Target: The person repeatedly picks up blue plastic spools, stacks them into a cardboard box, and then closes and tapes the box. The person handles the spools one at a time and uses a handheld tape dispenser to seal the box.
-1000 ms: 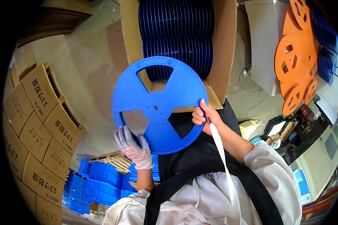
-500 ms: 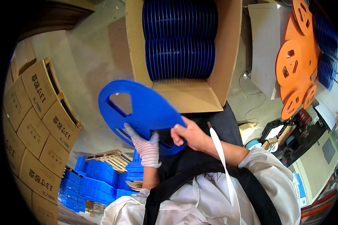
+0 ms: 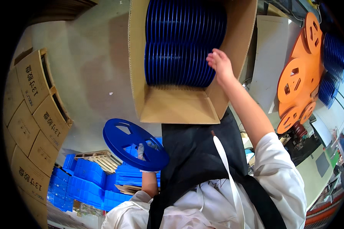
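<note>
My left hand, in a striped glove, holds a blue plastic reel tilted at my left side. Some fingers show through the reel's cutouts; the rest are hidden behind it. My bare right hand reaches over the right wall of an open cardboard box. Its fingers are loosely bent and apart, with nothing seen in them, beside the right end of the nearer row of blue reels. Two rows of these reels stand on edge inside the box. Whether my fingertips touch a reel I cannot tell.
Cardboard cartons are stacked on the left. Blue plastic bins sit lower left by a wooden pallet. At right are an orange stand with round discs, more blue reels and a cluttered bench.
My right hand has left the held reel and moved up and right to the box. The left hand has lowered the reel, which now shows its cutouts more fully.
</note>
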`<action>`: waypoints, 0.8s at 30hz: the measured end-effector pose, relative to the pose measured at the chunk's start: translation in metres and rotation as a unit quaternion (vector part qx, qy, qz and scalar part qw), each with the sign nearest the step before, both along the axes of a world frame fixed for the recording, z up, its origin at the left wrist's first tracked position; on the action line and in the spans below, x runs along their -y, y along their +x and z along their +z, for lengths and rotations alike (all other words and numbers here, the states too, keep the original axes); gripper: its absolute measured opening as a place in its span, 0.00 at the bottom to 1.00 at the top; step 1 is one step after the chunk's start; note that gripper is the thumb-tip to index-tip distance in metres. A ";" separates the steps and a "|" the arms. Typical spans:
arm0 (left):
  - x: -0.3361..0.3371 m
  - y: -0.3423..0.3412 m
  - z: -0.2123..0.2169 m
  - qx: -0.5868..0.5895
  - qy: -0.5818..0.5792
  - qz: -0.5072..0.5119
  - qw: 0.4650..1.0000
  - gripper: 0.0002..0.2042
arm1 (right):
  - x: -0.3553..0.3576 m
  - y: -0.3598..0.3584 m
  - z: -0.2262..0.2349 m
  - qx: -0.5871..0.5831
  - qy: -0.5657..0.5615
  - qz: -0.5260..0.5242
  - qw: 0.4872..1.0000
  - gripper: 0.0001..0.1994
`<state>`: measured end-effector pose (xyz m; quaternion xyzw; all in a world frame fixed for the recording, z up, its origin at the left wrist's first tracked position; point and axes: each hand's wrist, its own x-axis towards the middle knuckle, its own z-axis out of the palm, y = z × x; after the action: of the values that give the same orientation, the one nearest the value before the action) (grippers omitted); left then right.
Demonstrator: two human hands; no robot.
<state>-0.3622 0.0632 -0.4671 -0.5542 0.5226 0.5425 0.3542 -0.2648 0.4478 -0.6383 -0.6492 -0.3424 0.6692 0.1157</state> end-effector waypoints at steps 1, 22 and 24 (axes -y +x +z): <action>-0.006 -0.001 -0.001 0.020 0.004 0.022 1.000 0.13 | -0.019 -0.004 -0.019 0.020 0.021 -0.025 0.999 0.18; 0.068 0.067 -0.068 -0.039 0.090 0.028 0.995 0.15 | -0.127 -0.058 -0.140 0.409 0.166 0.388 0.809 0.18; 0.095 0.080 -0.080 -0.053 0.132 0.070 0.987 0.15 | -0.122 -0.065 -0.137 0.363 0.093 0.325 0.868 0.19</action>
<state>-0.2823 -0.0320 -0.5472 -0.5082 0.4240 0.6592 0.3569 -0.3295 0.5698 -0.7751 -0.6844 -0.6131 0.3505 -0.1813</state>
